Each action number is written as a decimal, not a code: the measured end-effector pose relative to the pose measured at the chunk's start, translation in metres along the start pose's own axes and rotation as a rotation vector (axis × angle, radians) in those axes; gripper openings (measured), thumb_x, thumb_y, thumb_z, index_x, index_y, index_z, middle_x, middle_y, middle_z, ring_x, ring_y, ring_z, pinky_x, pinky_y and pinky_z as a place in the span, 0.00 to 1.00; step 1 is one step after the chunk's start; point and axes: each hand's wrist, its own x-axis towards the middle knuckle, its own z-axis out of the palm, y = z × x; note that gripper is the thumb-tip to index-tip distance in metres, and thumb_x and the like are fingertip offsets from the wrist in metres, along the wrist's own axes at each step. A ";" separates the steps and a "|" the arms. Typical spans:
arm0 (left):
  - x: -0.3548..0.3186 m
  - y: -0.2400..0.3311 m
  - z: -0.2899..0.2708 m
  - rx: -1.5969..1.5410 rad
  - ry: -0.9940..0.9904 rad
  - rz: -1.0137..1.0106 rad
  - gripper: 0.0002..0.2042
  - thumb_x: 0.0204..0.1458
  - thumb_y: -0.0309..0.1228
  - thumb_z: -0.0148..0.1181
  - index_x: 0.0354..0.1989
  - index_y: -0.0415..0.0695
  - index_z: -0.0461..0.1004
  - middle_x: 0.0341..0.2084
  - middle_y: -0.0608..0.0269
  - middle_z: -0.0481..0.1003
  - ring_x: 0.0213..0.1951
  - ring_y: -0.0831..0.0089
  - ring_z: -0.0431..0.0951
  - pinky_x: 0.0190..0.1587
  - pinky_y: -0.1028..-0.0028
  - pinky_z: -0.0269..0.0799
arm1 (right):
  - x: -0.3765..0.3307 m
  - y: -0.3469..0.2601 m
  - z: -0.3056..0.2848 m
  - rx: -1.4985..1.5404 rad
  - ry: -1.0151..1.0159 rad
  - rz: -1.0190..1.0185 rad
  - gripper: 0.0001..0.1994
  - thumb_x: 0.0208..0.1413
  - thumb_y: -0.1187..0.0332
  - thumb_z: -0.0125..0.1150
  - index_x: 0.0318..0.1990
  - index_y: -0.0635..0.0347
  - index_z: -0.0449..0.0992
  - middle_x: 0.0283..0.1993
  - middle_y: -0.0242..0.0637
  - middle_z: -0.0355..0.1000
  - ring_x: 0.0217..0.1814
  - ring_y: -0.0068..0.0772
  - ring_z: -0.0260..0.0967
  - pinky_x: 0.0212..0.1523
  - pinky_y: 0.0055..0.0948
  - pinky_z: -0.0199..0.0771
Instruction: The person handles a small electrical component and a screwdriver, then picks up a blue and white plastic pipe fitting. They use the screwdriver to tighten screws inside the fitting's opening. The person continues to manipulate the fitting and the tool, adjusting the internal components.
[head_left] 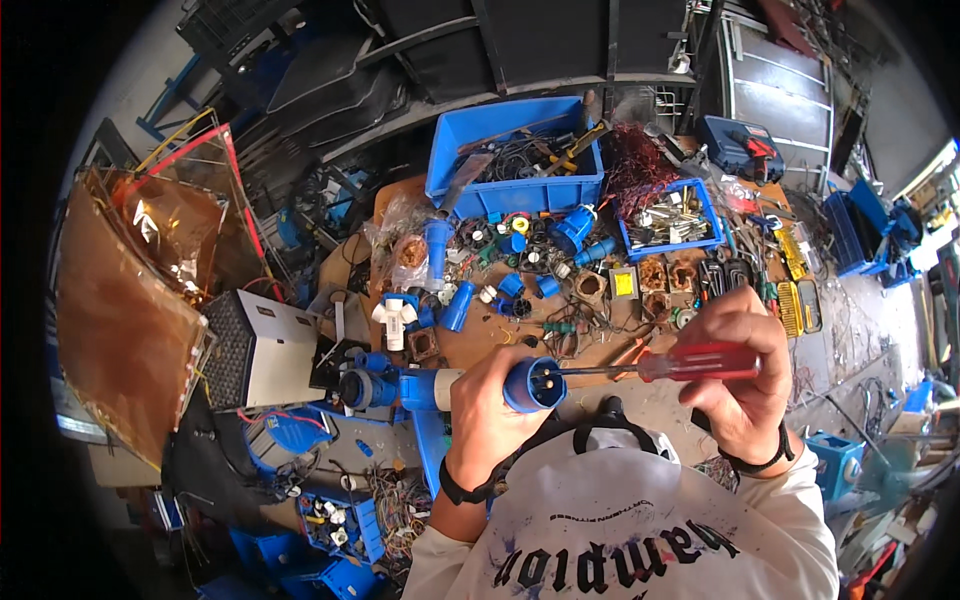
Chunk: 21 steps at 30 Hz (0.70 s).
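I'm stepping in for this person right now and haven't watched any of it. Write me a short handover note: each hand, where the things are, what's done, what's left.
Left hand: wrapped around a blue industrial plug, pin face turned toward the right hand.
Right hand: grips the red handle of a screwdriver; its shaft reaches the plug's face.
Where: both held above the cluttered workbench; more blue plug parts lie behind, near a blue bin.
Done: screwdriver tip set at the plug's face.
Left: the screw's state cannot be told; the plug is in one piece.

A cluttered workshop in daylight: a wooden counter (pixel 480 345) strewn with parts, blue bins (pixel 520 160) behind, dark metal shelving (pixel 520 50) beyond
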 end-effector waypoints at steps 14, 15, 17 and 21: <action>0.022 -0.032 -0.026 -0.104 -0.058 0.197 0.19 0.35 0.23 0.74 0.37 0.43 0.74 0.28 0.58 0.78 0.32 0.62 0.82 0.36 0.69 0.76 | -0.007 -0.027 0.039 0.093 0.131 -0.155 0.20 0.55 0.86 0.54 0.53 0.59 0.61 0.45 0.48 0.68 0.48 0.49 0.72 0.50 0.49 0.78; 0.022 -0.032 -0.026 -0.106 -0.056 0.199 0.19 0.35 0.23 0.74 0.37 0.43 0.74 0.28 0.58 0.78 0.32 0.62 0.82 0.36 0.69 0.76 | -0.008 -0.027 0.039 0.086 0.140 -0.163 0.21 0.55 0.86 0.54 0.54 0.58 0.60 0.45 0.49 0.68 0.48 0.50 0.72 0.50 0.49 0.78; 0.023 -0.032 -0.027 -0.101 -0.049 0.208 0.19 0.35 0.23 0.74 0.38 0.43 0.74 0.28 0.58 0.78 0.32 0.62 0.82 0.37 0.69 0.76 | -0.012 -0.029 0.042 0.107 0.264 -0.122 0.22 0.56 0.82 0.58 0.55 0.57 0.59 0.44 0.48 0.68 0.48 0.49 0.72 0.49 0.49 0.77; 0.027 -0.032 -0.028 -0.110 -0.054 0.256 0.19 0.35 0.22 0.74 0.38 0.42 0.74 0.30 0.57 0.78 0.32 0.62 0.81 0.37 0.69 0.76 | -0.025 -0.026 0.038 0.145 0.451 -0.059 0.24 0.56 0.76 0.64 0.55 0.57 0.57 0.43 0.47 0.69 0.47 0.46 0.72 0.49 0.50 0.75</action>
